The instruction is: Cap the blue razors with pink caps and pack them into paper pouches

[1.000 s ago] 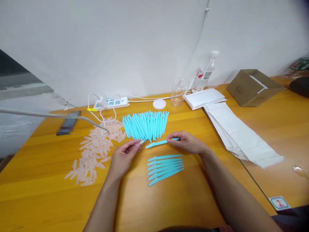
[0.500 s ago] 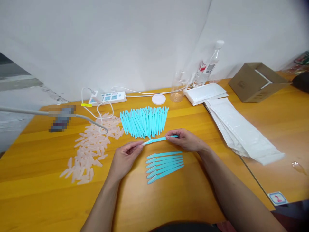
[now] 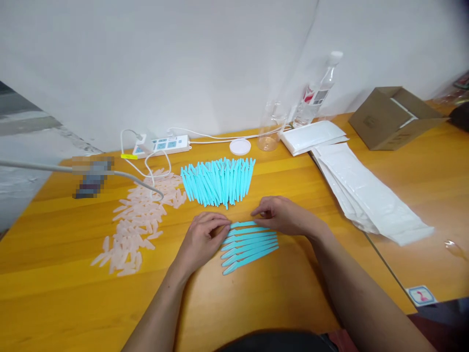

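My left hand (image 3: 205,240) pinches the head end of a light-blue eyebrow razor (image 3: 245,224), thumb and forefinger closed around it. At the handle end, my right hand (image 3: 282,215) has its fingers curled, covering the tip. This razor lies at the top of a row of several matching razors (image 3: 252,247), side by side with heads to the left. Beyond my hands is a dense bunch of blue eyebrow razors (image 3: 219,183). To the left spreads a heap of translucent pinkish blade caps (image 3: 135,222).
A grey cable (image 3: 135,180) crosses over the caps. Behind stand a power strip (image 3: 164,145), a round white lid (image 3: 240,146), a clear jar (image 3: 269,132) and a water bottle (image 3: 317,95). White plastic sleeves (image 3: 370,190) and a cardboard box (image 3: 388,120) are at right.
Both hands have come down toward me with the eyebrow razor, from just below the bunch to the top of the row. The razor now lies alongside the others.
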